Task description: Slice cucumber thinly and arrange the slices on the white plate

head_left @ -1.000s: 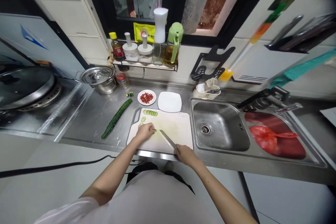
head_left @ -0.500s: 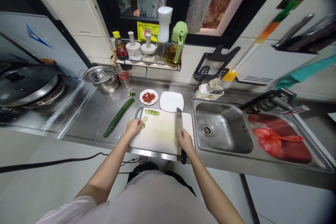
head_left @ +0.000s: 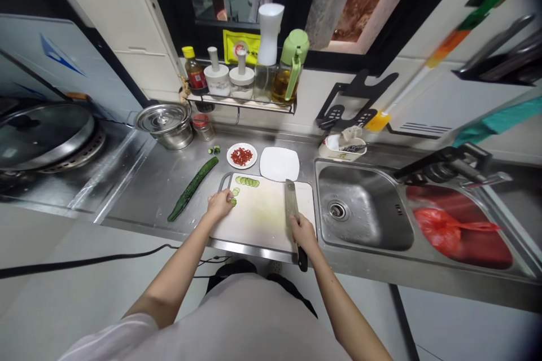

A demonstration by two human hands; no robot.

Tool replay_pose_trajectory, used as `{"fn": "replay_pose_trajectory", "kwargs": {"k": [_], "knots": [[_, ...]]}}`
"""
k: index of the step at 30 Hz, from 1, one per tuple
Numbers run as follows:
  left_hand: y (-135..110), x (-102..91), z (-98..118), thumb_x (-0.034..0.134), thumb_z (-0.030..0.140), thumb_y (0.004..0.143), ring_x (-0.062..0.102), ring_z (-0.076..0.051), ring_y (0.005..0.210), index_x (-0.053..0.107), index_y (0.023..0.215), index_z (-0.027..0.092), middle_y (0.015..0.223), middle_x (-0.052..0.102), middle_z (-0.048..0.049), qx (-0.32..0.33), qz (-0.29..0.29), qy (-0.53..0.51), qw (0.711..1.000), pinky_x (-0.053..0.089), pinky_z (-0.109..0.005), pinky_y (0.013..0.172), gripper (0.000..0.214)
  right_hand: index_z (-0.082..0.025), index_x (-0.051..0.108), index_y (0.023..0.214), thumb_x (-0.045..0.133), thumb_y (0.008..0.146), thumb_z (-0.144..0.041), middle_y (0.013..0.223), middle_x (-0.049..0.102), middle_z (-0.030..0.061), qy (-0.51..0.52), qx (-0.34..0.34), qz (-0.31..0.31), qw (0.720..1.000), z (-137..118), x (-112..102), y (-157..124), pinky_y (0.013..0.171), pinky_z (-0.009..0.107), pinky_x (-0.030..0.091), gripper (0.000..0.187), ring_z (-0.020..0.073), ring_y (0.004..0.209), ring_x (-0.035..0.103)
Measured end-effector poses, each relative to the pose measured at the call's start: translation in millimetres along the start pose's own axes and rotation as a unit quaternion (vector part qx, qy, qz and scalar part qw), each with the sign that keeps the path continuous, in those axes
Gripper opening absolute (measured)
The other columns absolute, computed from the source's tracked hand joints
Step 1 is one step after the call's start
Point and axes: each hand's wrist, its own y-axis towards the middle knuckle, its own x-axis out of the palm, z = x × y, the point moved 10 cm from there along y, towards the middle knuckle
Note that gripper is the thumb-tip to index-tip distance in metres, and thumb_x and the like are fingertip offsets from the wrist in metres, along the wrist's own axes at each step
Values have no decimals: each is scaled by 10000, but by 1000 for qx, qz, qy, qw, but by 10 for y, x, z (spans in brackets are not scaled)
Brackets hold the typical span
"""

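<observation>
A white cutting board (head_left: pixel 262 217) lies on the steel counter in front of me. My left hand (head_left: pixel 220 204) rests at the board's left edge, fingers curled over a few cucumber slices (head_left: pixel 232 197). A row of cucumber slices (head_left: pixel 247 181) sits near the board's far edge. My right hand (head_left: pixel 302 231) lies on a knife (head_left: pixel 291 206) that is flat on the board's right side, blade pointing away and black handle over the counter edge. A whole cucumber (head_left: pixel 193 188) lies on the counter left of the board.
Behind the board sit a small plate of chopped red chilli (head_left: pixel 241 156) and a white square plate (head_left: pixel 279 164). A sink (head_left: pixel 359 211) is at the right, with a red bag (head_left: pixel 440 225) in the far basin. A lidded pot (head_left: pixel 164 124) and a condiment shelf (head_left: pixel 241 102) stand at the back.
The knife went from a slanted cutting hold to lying flat along the board's right side. My left hand slid from the board's middle to its left edge, by the slices.
</observation>
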Motion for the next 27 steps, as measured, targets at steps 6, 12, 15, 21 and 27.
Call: {"fn": "replay_pose_trajectory", "kwargs": {"k": [6, 12, 15, 21, 27], "knots": [[65, 22, -20, 601, 215, 770, 607, -187, 949, 614, 928, 233, 965, 686, -4, -1, 9, -25, 1000, 380, -311, 834, 159, -182, 669, 995, 362, 904, -391, 684, 675, 43, 4, 8, -11, 1000, 7, -5, 7, 601, 245, 396, 382, 190, 677, 616], [177, -43, -26, 593, 203, 789, 614, -176, 946, 616, 940, 245, 950, 691, 16, -12, 29, -38, 999, 371, -307, 851, 158, -175, 645, 961, 338, 913, -404, 680, 667, 41, 9, 1, -29, 1000, 28, 44, 32, 602, 243, 391, 386, 186, 677, 610], [215, -58, -29, 599, 211, 796, 618, -169, 945, 611, 992, 249, 942, 694, 19, -14, 33, -44, 998, 367, -301, 859, 200, -174, 643, 949, 338, 912, -414, 662, 658, 39, 7, -2, -30, 1000, 35, 57, 48, 600, 244, 388, 389, 189, 670, 608], [192, -27, -111, 580, 212, 815, 625, -165, 935, 601, 1012, 256, 930, 708, 19, -27, 24, -58, 998, 364, -312, 880, 203, -183, 661, 950, 351, 906, -406, 656, 663, 40, 2, 0, -26, 1000, 25, 52, 70, 587, 243, 380, 384, 188, 658, 607], [171, -90, -80, 610, 255, 796, 602, -205, 1000, 612, 1041, 259, 1021, 691, -19, -25, 38, -33, 998, 373, -351, 906, 245, -190, 656, 931, 357, 901, -408, 625, 647, 32, 11, -11, -20, 1000, 0, 49, 79, 578, 243, 369, 371, 188, 641, 597]]}}
